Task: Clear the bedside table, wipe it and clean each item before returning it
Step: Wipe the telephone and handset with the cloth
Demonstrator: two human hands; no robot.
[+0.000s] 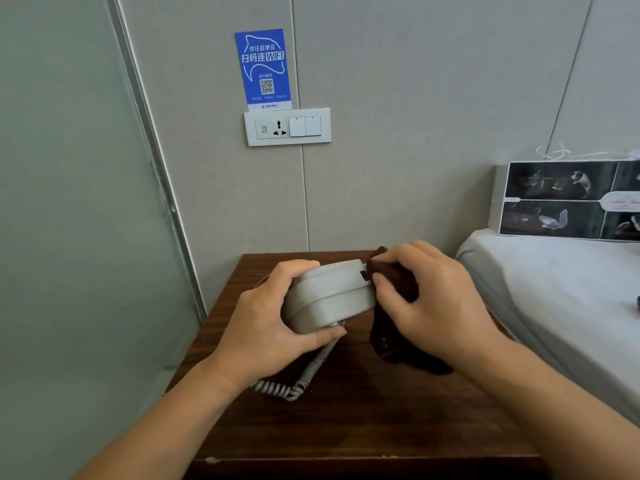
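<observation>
Dark wood of the bedside table (363,427) is bare except for the phone's coiled cord (294,382) — clearing looks done. Above the table, the left hand (270,323) curls round the beige telephone (329,296), while the right hand (433,299) pinches a brown cloth (391,327) against its end. Cleaning is mid-way — returning items remains.
</observation>
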